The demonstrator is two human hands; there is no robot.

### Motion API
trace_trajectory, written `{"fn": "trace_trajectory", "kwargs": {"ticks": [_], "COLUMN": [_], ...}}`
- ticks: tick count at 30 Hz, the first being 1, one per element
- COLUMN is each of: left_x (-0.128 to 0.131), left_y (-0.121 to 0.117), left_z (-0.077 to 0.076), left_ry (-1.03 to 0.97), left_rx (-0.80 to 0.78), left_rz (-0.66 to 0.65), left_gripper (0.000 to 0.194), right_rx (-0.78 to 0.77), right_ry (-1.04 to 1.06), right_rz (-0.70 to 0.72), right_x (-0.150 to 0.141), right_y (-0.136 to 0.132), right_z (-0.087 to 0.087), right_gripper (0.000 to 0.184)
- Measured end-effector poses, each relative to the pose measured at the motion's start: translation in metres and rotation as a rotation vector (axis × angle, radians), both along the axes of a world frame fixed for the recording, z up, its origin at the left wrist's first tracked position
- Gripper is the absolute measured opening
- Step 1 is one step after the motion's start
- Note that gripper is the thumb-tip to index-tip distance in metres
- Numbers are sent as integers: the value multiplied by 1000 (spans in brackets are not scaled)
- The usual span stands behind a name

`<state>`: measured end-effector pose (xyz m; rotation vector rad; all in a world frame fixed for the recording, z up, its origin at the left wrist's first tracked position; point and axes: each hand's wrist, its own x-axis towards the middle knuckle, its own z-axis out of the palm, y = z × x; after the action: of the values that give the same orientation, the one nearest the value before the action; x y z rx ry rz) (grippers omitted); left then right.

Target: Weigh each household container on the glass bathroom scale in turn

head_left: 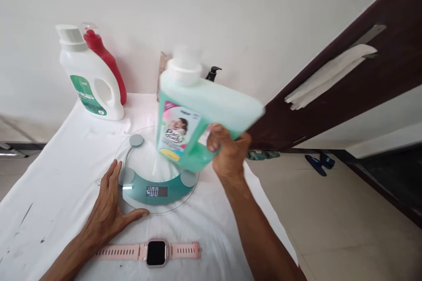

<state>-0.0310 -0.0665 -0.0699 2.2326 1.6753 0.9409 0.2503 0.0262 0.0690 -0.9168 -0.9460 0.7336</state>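
Observation:
My right hand [229, 151] is wrapped round the handle of a green detergent bottle [194, 140] with a white cap. The bottle is slightly tilted over the right part of a round glass scale [154, 195], its cap blurred; whether its base touches the glass I cannot tell. On the scale's teal band a lit display shows digits. My left hand [110, 204] lies at the scale's left edge, fingers stretched and thumb spread along the near rim. Just in front of the scale lies a smartwatch [156, 252] with a pink strap.
A white detergent bottle [90, 81] and a red bottle [110, 63] stand at the back left. A black pump top [213, 73] shows behind the green bottle. The white tablecloth [36, 224] ends at the right above a tiled floor with slippers [316, 164].

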Motion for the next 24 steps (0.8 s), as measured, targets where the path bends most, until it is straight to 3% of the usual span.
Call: {"fn": "trace_trajectory", "kwargs": {"ticks": [6,11,18,24], "left_x": [2,4,4,7], "left_y": [-1,-2,-3,-6], "left_z": [3,5,4,1], "left_ry": [-14,-19,-33,-80], "left_rx": [-25,-10,-24,-63], "left_rz": [-7,-7,8,27], "left_gripper": [130,132,134,140], "right_rx": [88,24,20,-13], "right_ry": [-97,-100,-22,-210], "right_rz": [-238,-361,-420,-448], "right_x": [51,78,73,69], "right_y": [-16,-11,26,43], "right_z": [14,-8,-38,-49], "right_gripper": [51,53,52,48]}}
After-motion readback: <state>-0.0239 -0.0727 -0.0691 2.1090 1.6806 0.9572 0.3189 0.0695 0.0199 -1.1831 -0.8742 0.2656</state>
